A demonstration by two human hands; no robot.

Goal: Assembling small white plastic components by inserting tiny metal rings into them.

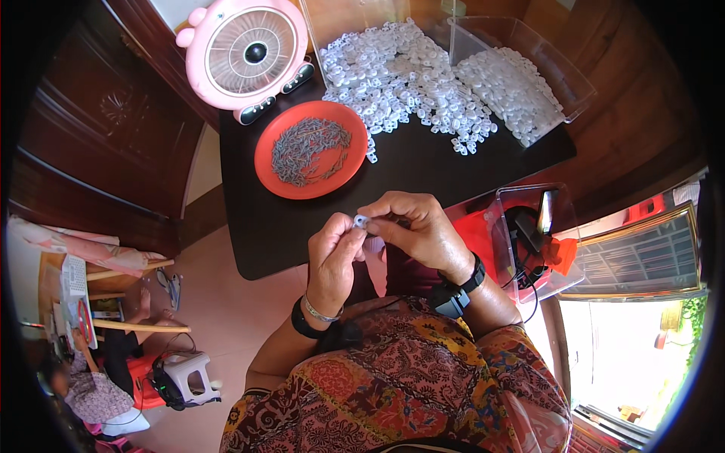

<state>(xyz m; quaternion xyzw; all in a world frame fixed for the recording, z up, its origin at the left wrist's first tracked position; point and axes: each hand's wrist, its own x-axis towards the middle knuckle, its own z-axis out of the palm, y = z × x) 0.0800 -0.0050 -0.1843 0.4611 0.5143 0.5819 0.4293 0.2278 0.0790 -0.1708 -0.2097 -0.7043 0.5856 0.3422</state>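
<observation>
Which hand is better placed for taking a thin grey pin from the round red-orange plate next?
Left hand, probably: the red-orange plate lies ahead of it, while the right hand sits farther right. Both hands meet at a small white piece, so left may need freeing first.

Red-yellow-black floral-paisley fabric top (400,370). Dark maroon cloth legwear (411,277). Left wrist (321,293): thin silvery bracelet (319,312), wide black band (303,325). Right wrist (456,266): black strap (476,275), boxy dark device (451,300).

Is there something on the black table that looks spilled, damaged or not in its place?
No clear damage shows. Small white pieces lie loose in a spread heap on the black table, some straying beside the red plate; it looks spilled, though it may be deliberate.
</observation>
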